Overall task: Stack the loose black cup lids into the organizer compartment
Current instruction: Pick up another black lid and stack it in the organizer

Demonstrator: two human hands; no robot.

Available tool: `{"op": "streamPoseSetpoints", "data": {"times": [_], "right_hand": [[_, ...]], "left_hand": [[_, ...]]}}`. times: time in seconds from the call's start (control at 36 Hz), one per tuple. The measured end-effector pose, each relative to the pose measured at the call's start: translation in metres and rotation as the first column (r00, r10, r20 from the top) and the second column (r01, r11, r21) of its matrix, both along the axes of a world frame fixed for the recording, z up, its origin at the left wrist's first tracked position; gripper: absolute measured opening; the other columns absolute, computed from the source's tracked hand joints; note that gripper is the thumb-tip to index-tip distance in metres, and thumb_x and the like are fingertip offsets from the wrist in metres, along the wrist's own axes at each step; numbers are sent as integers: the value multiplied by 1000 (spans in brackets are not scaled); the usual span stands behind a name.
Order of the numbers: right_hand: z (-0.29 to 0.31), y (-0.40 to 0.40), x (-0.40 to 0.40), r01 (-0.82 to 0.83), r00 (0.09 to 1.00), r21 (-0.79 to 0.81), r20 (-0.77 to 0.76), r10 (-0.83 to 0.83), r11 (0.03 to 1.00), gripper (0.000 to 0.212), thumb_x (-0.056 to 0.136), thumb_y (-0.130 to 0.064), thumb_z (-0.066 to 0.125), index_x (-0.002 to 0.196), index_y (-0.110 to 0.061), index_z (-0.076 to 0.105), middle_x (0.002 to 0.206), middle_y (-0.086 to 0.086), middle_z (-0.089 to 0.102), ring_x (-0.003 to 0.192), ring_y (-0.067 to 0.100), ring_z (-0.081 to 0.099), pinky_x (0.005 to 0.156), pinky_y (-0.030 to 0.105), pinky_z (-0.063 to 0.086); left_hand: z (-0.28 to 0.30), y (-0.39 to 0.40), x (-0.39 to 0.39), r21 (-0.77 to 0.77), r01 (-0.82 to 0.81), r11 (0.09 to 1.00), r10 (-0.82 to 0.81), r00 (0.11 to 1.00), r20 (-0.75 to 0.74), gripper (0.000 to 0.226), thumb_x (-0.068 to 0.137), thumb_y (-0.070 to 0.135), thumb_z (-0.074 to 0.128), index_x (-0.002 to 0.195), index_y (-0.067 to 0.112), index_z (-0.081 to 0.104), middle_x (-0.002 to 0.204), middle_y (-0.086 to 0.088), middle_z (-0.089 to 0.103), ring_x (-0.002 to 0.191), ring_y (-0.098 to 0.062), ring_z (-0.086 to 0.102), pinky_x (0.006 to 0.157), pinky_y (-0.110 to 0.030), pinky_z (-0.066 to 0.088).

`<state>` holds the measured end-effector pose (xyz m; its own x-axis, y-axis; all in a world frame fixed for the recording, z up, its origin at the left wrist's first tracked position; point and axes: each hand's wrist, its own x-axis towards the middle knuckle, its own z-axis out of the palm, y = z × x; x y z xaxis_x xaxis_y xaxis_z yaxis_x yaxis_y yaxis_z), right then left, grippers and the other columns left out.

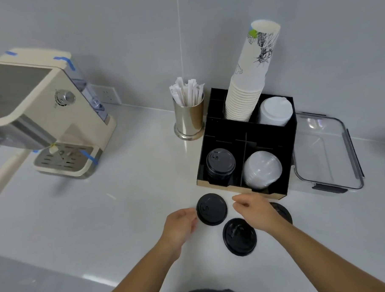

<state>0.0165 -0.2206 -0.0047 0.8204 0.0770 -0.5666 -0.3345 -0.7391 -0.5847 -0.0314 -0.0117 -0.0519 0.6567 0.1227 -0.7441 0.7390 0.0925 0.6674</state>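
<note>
Three loose black cup lids lie on the white counter in front of the organizer. My left hand [180,223] pinches the left edge of the far-left lid [212,209]. A second lid [239,237] rests flat nearer to me, untouched. The third lid [283,211] is mostly hidden under my right wrist. My right hand [255,209] hovers between the lids with fingers loosely curled and nothing in them. The black organizer [291,141] holds a stack of black lids [220,162] in its front-left compartment.
Clear dome lids [262,169] fill the front-right compartment; paper cups [248,92] and white lids [275,112] stand behind. A steel cup of wrapped stirrers [189,115] is left of the organizer, a clear container [328,153] to its right, and a coffee machine [44,112] at far left.
</note>
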Motion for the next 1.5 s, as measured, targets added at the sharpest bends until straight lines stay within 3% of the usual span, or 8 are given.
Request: {"op": "streamPoseSetpoints", "data": {"times": [0.17, 0.31, 0.58, 0.75, 0.81, 0.97, 1.11, 1.5], "right_hand": [[-12, 12, 3, -19, 1000, -21, -19, 19, 1000, 32, 95, -17, 51, 114, 7, 60, 124, 27, 59, 115, 39, 55, 99, 48, 45], [-16, 15, 5, -19, 997, 14, -74, 20, 1000, 29, 94, -18, 50, 110, -3, 69, 97, 18, 71, 78, 28, 65, 73, 35, 52], [-13, 18, 8, -2, 990, 36, -143, 7, 999, 37, 95, -16, 49, 128, -19, 65, 110, -4, 68, 96, 16, 66, 89, 28, 51], [-13, 19, 9, 48, 987, 63, -154, -38, 997, 36, 94, -15, 49, 124, -20, 69, 101, -7, 69, 87, 11, 63, 82, 26, 50], [-13, 20, 8, 68, 986, 70, -155, -56, 995, 33, 94, -14, 49, 117, -19, 72, 90, -5, 70, 76, 12, 62, 76, 29, 52], [-7, 18, 2, 162, 973, 123, -188, -137, 979, 23, 91, -16, 56, 81, -28, 73, 116, 22, 67, 112, 43, 61, 99, 55, 49], [0, 16, 0, 229, 968, 162, -140, -207, 960, 28, 94, -24, 55, 118, -26, 68, 113, -5, 66, 101, 19, 65, 92, 34, 54], [31, 12, 8, 256, 965, 256, -6, -263, 932, 38, 95, -24, 56, 134, -23, 59, 125, -2, 64, 115, 16, 60, 93, 28, 44]], "left_hand": [[-3, -4, 2, -42, 33, 999, -34, 999, -5, 13, 83, 25, 61, 80, 19, 71, 86, 0, 64, 83, -15, 57, 89, -33, 51], [-2, -9, 4, -73, 27, 997, -26, 1000, 1, 12, 86, 20, 57, 74, 22, 59, 86, -1, 56, 84, -15, 50, 81, -28, 43], [-6, -8, 2, -51, 48, 998, -48, 999, 3, 36, 85, 10, 51, 60, 27, 70, 85, -1, 58, 83, -16, 49, 82, -29, 41], [-4, -9, 3, -29, 54, 998, -54, 999, -5, 33, 89, 5, 47, 99, 22, 74, 94, -4, 69, 85, -17, 56, 91, -33, 50], [-1, -8, 2, -9, 47, 999, -47, 999, -3, 35, 89, 4, 47, 106, 21, 73, 97, -1, 72, 86, -17, 60, 91, -31, 51], [16, -8, 2, 36, 102, 994, -105, 989, 102, 50, 88, 5, 49, 77, 44, 78, 96, 19, 75, 100, -8, 65, 98, -28, 47], [29, -6, 4, 68, 130, 989, -139, 976, 169, 46, 91, 7, 51, 85, 45, 76, 100, 24, 73, 105, -2, 63, 102, -33, 48], [61, -13, 25, 192, 109, 975, -168, 931, 324, 33, 93, 16, 55, 118, 34, 66, 116, 12, 69, 107, -6, 63, 89, -19, 49]]}}
